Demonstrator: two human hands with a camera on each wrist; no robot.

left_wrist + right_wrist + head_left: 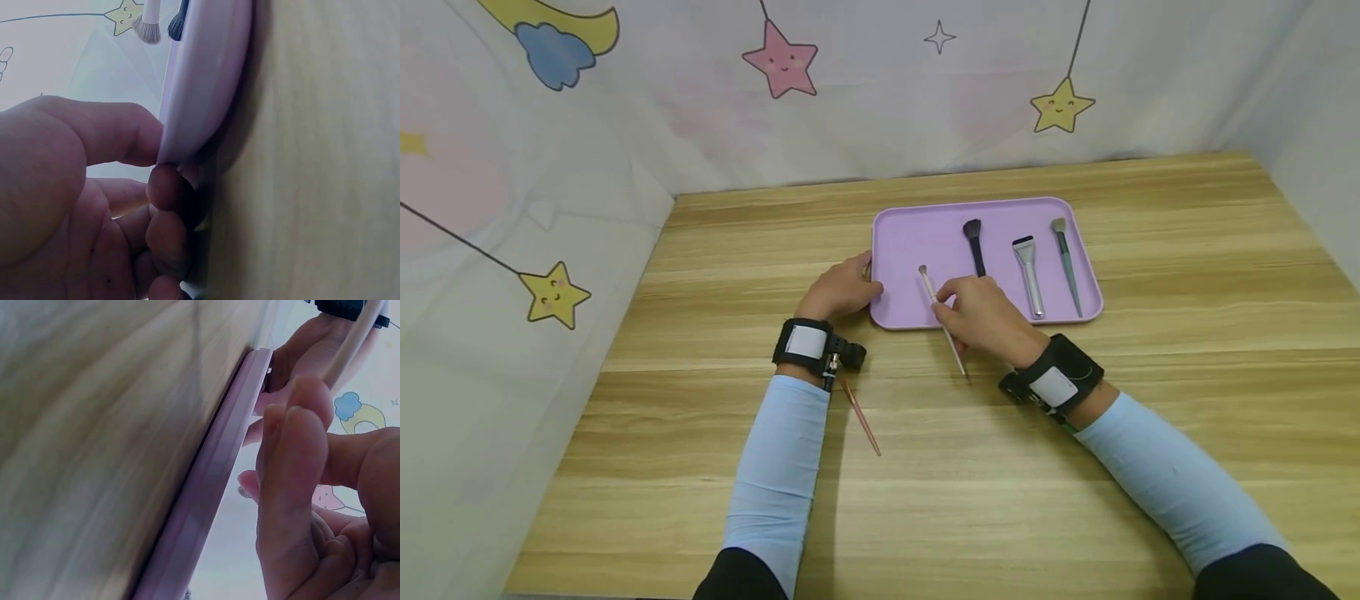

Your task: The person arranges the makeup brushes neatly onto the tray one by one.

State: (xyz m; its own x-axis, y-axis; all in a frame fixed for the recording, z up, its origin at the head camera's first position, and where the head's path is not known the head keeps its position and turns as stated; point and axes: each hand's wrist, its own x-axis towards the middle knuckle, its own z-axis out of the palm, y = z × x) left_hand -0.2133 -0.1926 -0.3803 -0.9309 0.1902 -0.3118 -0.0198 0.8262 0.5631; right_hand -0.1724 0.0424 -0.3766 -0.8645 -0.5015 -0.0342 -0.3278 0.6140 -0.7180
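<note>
My left hand pinches the left edge of a lilac tray. In the left wrist view its thumb is at the rim and its other fingers are curled at the tray's underside. Over the tray's front edge, my right hand pinches a slim makeup brush with a pale handle. The bristle end of this brush points away over the tray, and its handle end extends toward me past the front rim. On the tray lie a black brush, a flat silver-handled brush and a green-handled brush.
A thin pink-handled brush lies on the wooden table, partly hidden by the left wrist camera. White fabric with printed stars hangs behind the table and along its left side.
</note>
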